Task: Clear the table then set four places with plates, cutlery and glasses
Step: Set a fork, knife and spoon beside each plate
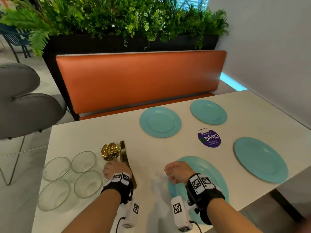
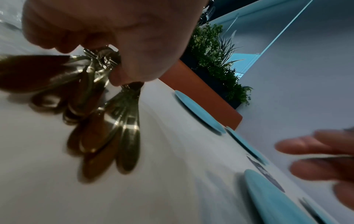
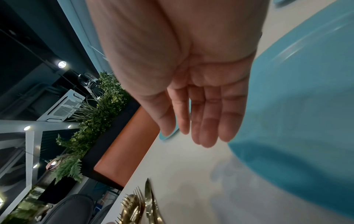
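Observation:
My left hand (image 1: 116, 170) grips a bundle of gold cutlery (image 1: 112, 151) by the handles, its spoon, fork and knife ends fanned out just over the white table (image 1: 101, 132). The left wrist view shows the same cutlery (image 2: 107, 121) pinched under my curled fingers (image 2: 122, 75). My right hand (image 1: 176, 172) hovers empty over the left rim of the near teal plate (image 1: 207, 167), fingers (image 3: 206, 121) straight and relaxed. Three more teal plates lie at the far left (image 1: 160, 121), far right (image 1: 208, 111) and near right (image 1: 260, 159). Several clear glasses (image 1: 84, 161) stand left of the cutlery.
A purple round sticker (image 1: 209, 138) sits between the plates. An orange bench (image 1: 138, 81) runs along the table's far side with a planter (image 1: 117, 22) behind it. A grey chair (image 1: 21, 101) stands at the left, a white wall (image 1: 269, 56) on the right.

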Tool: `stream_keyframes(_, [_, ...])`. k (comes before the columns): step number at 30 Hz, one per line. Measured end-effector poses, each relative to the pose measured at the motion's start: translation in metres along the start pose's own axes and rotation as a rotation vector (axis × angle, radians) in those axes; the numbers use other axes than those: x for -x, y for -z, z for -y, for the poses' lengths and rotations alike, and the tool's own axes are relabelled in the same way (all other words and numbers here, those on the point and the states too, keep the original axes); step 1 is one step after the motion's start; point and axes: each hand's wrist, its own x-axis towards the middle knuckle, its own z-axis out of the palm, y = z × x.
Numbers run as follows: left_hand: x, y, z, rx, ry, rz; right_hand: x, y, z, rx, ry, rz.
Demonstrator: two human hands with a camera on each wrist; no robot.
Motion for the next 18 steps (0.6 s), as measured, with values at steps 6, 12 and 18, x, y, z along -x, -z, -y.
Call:
stream_keyframes(6, [-0.012,0.002,0.006,-0.268,-0.112,0.055,0.009,0.015,-0.019,0.006,-0.011,-0.04])
stream_keyframes(12, [-0.007,0.012,0.008,-0.346,-0.167,0.114,0.011,0.015,-0.031,-0.03,-0.032,-0.052])
stream_keyframes(18, [-0.015,0.017,0.015,-0.447,-0.321,0.179,0.011,0.013,-0.037,-0.044,-0.039,-0.045])
